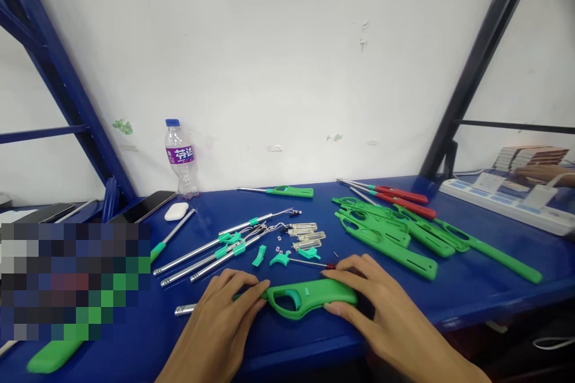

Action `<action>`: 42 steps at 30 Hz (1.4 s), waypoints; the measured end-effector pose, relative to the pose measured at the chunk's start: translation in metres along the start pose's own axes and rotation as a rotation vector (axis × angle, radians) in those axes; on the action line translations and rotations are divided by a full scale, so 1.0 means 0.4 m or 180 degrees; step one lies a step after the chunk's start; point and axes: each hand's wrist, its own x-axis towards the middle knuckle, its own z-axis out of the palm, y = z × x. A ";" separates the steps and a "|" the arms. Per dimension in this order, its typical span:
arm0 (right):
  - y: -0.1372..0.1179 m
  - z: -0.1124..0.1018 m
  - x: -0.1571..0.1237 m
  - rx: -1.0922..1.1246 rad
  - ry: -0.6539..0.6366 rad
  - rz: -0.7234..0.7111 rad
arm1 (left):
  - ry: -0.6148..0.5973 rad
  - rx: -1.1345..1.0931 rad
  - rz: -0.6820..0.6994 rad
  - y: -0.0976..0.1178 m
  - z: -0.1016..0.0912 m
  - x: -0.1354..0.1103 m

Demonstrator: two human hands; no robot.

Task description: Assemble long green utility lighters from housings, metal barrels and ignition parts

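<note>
A green long-nosed lighter [323, 293] lies near the table's front edge, with its trigger loop facing me and its metal tube [184, 310] pointing left. My left hand [227, 311] is closed around the neck, thumb and fingers pinching just beside the loop and covering much of the tube. At the other end, my right hand [372, 296] grips the handle's butt between thumb and fingers. Just beyond it lie a screwdriver [309, 263] with a red handle, teal triggers [280, 258] and clear fuel tanks [309, 237]. Metal tubes with wires [211, 251] are spread behind my left hand.
Green handle shells [381, 239] are piled to the right, with red lighters [399, 196] behind them. One green lighter [291, 191] lies by the wall. A bottle [182, 161], white earbud case [176, 211] and phone [146, 206] stand back left; a power strip [507, 203] lies right.
</note>
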 end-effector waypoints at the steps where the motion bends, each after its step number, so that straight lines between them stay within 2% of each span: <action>1: 0.001 0.000 -0.001 0.0036 -0.0013 0.0021 | 0.0009 -0.0001 0.0029 0.001 0.000 0.001; 17: 0.010 -0.001 -0.005 0.0174 -0.0001 0.0016 | -0.0037 0.0238 0.0273 -0.002 0.000 0.008; 26: 0.003 0.002 -0.005 0.0056 -0.0002 0.0037 | -0.0098 0.0175 0.0134 -0.007 0.006 -0.002; 30: 0.000 0.005 0.001 0.0015 -0.0018 0.0016 | -0.0291 0.0202 0.0071 -0.020 0.009 -0.014; 37: 0.005 0.011 -0.002 -0.0018 0.0049 -0.0126 | -0.0456 0.0239 -0.0028 -0.024 0.007 -0.026; 42: 0.002 0.011 -0.004 -0.0108 0.0039 -0.0309 | -0.0441 0.0329 0.0130 -0.031 0.017 -0.022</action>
